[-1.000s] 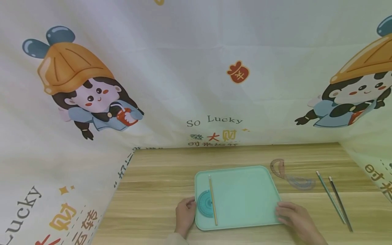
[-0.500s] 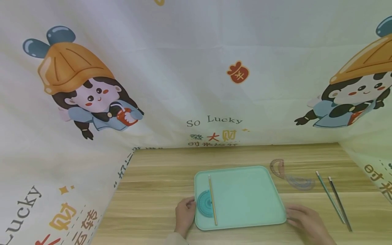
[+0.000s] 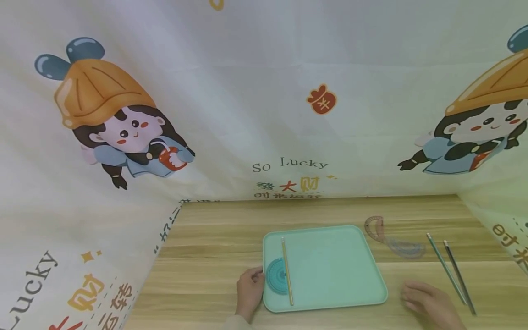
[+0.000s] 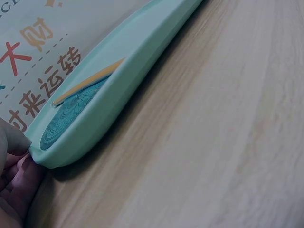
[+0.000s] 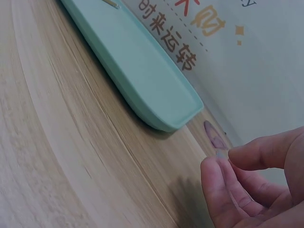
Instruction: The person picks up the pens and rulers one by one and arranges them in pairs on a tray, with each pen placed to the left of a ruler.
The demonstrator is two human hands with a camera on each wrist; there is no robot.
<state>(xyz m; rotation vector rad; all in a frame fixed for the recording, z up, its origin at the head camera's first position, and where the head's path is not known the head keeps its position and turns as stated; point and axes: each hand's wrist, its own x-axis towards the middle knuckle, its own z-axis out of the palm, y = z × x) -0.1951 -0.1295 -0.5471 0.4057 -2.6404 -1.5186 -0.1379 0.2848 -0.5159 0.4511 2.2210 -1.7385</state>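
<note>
A mint-green tray (image 3: 334, 266) lies on the wooden table. My left hand (image 3: 250, 292) grips its left edge; in the left wrist view the thumb lies at the rim with the fingers beneath. Inside the tray, by that edge, a teal protractor (image 3: 275, 276) rests flat, and a yellow pencil (image 3: 288, 275) lies along the protractor's right side. Off the tray's right edge, my right hand (image 3: 429, 300) hovers with loosely bent fingers, holding nothing. The right wrist view shows this hand (image 5: 256, 185) apart from the tray's near corner.
Behind the right hand lie a pinkish protractor (image 3: 374, 229) and a clear bluish one (image 3: 406, 248), overlapping at their ends. Farther right are a green pencil (image 3: 446, 269) and a dark pencil (image 3: 459, 277). A printed cloth (image 3: 247, 101) closes off the back and sides.
My right hand has let go of the tray's right edge and moved off to the right. The left hand keeps its grip, and the tray stays put.
</note>
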